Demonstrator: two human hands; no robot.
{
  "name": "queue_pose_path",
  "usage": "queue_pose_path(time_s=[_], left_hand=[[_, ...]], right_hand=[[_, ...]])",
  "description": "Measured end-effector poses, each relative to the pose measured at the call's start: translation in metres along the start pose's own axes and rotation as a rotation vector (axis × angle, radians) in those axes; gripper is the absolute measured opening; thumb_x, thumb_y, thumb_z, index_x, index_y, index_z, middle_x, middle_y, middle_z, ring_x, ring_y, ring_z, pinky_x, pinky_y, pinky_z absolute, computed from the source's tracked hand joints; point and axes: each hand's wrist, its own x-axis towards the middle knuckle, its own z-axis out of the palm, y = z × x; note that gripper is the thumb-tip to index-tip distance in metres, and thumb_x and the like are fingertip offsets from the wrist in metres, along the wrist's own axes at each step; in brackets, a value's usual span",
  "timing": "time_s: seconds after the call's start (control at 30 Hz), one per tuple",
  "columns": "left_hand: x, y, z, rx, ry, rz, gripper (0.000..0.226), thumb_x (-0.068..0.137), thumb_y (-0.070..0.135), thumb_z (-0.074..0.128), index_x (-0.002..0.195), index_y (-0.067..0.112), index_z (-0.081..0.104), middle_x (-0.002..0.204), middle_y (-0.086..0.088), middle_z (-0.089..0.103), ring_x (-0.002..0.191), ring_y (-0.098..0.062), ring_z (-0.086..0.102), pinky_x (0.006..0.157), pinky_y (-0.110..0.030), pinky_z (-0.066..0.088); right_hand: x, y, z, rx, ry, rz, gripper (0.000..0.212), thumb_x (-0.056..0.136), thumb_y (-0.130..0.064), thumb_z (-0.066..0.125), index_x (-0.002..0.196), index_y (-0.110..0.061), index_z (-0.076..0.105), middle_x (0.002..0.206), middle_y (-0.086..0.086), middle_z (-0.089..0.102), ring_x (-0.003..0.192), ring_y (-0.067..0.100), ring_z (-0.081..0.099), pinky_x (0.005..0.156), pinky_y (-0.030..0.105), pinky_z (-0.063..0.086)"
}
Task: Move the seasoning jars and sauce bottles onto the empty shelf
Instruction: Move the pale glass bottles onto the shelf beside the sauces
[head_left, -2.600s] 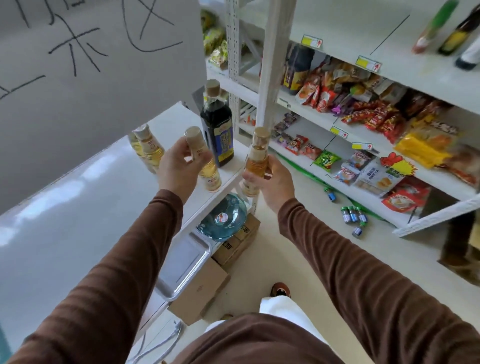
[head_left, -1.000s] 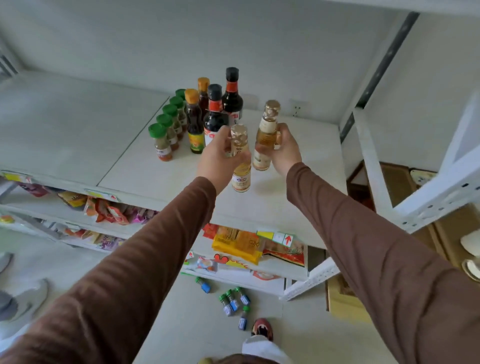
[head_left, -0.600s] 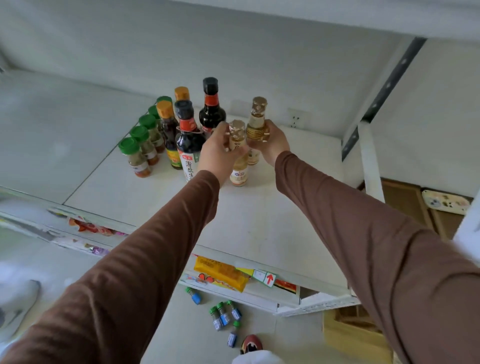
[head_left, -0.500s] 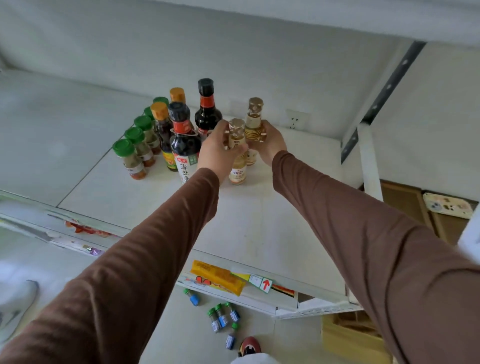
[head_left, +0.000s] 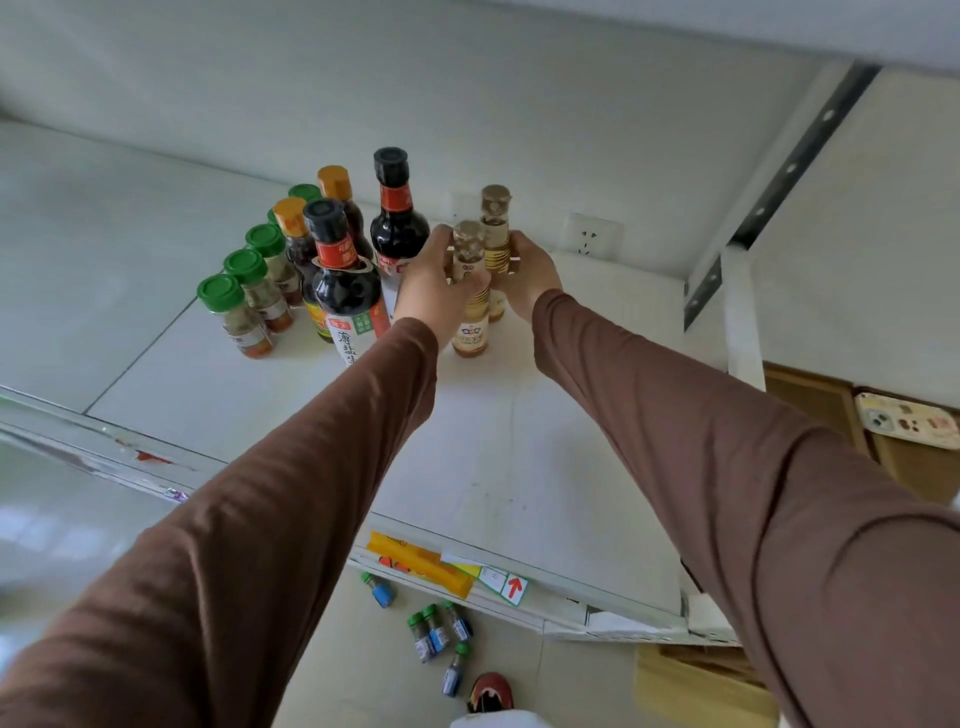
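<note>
My left hand (head_left: 431, 291) grips a small amber bottle (head_left: 470, 322) with a gold cap, upright, its base on or just above the white shelf (head_left: 483, 452). Just behind it, my right hand (head_left: 532, 278) grips a second small amber bottle (head_left: 496, 234); its base is hidden. To their left on the same shelf stand two dark soy sauce bottles (head_left: 345, 291) (head_left: 396, 218), two orange-capped sauce bottles (head_left: 296, 239) and several green-capped seasoning jars (head_left: 236, 317).
The wall with a socket (head_left: 592, 236) is close behind the bottles. A shelf upright (head_left: 743, 322) stands at the right. Several small blue-labelled jars (head_left: 434, 631) lie on the floor below, near my shoe (head_left: 491, 691). Cardboard boxes (head_left: 696, 686) sit at lower right.
I turned from the other rack carrying both small bottles, then lowered them onto the shelf beside the dark bottles. In the last half second both hands barely moved.
</note>
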Motion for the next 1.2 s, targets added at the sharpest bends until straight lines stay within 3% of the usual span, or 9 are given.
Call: queue_pose_path(time_s=[0.13,0.23,0.33,0.5,0.7,0.87,0.97,1.2], left_hand=[[0.006,-0.001,0.002,0.019,-0.008,-0.009,0.028,0.088,0.012,0.07,0.108,0.018,0.052,0.104,0.004,0.069,0.096,-0.01,0.066,0.083,-0.028,0.055],[0.009,0.0,0.004,0.024,-0.008,-0.013,0.029,0.089,0.011,0.069,0.113,0.015,0.053,0.104,0.005,0.069,0.095,-0.006,0.065,0.081,-0.025,0.055],[0.01,0.001,0.005,0.03,-0.007,-0.015,0.031,0.089,0.011,0.069,0.115,0.015,0.053,0.105,0.004,0.069,0.094,-0.004,0.064,0.078,-0.022,0.054],[0.011,0.0,0.006,0.049,-0.006,-0.016,0.03,0.091,0.011,0.068,0.116,0.013,0.052,0.103,0.008,0.067,0.09,0.005,0.061,0.073,-0.014,0.049],[0.008,0.001,0.006,0.051,-0.008,-0.022,0.041,0.089,0.009,0.069,0.125,0.015,0.051,0.115,-0.001,0.068,0.104,-0.014,0.065,0.088,-0.03,0.056],[-0.012,-0.003,-0.001,0.051,-0.025,-0.044,0.059,0.087,0.01,0.072,0.139,0.014,0.043,0.138,-0.004,0.057,0.126,-0.019,0.056,0.106,-0.042,0.047],[-0.039,-0.006,-0.013,0.092,-0.055,-0.046,0.075,0.087,0.02,0.074,0.149,0.016,0.033,0.153,-0.005,0.043,0.139,-0.021,0.043,0.114,-0.04,0.038],[-0.155,-0.018,-0.085,0.219,-0.138,0.032,0.066,0.09,0.027,0.071,0.146,0.015,0.04,0.146,-0.006,0.051,0.131,-0.023,0.049,0.103,-0.026,0.038]], right_hand=[[0.003,-0.001,-0.001,-0.018,-0.017,-0.005,0.039,0.082,-0.015,0.072,0.119,-0.018,0.059,0.099,-0.006,0.067,0.086,0.008,0.062,0.073,0.018,0.047],[0.004,0.0,-0.001,-0.033,-0.03,-0.002,0.041,0.081,-0.018,0.072,0.119,-0.019,0.059,0.106,-0.001,0.07,0.098,0.019,0.065,0.089,0.034,0.053],[0.005,0.002,-0.002,-0.034,-0.06,-0.004,0.054,0.08,-0.014,0.072,0.131,-0.017,0.054,0.118,0.005,0.067,0.108,0.024,0.064,0.099,0.044,0.051],[0.002,0.02,-0.003,0.092,-0.068,0.123,0.079,0.085,0.001,0.07,0.153,-0.015,0.032,0.14,0.01,0.053,0.128,0.026,0.051,0.108,0.047,0.045],[-0.024,0.025,-0.007,0.028,0.064,0.136,0.068,0.092,-0.005,0.064,0.152,-0.016,0.032,0.146,0.009,0.049,0.132,0.023,0.048,0.11,0.042,0.041],[-0.059,0.021,-0.005,-0.032,0.135,0.087,0.058,0.094,-0.007,0.061,0.147,-0.014,0.04,0.144,0.009,0.051,0.133,0.022,0.047,0.112,0.037,0.038],[-0.091,0.01,-0.001,-0.084,0.177,0.061,0.053,0.094,-0.011,0.062,0.144,-0.014,0.044,0.144,0.006,0.052,0.132,0.021,0.049,0.112,0.035,0.038],[-0.21,-0.039,0.037,-0.218,0.177,-0.007,0.041,0.092,-0.019,0.064,0.133,-0.017,0.055,0.139,0.005,0.054,0.131,0.021,0.048,0.098,0.02,0.033]])
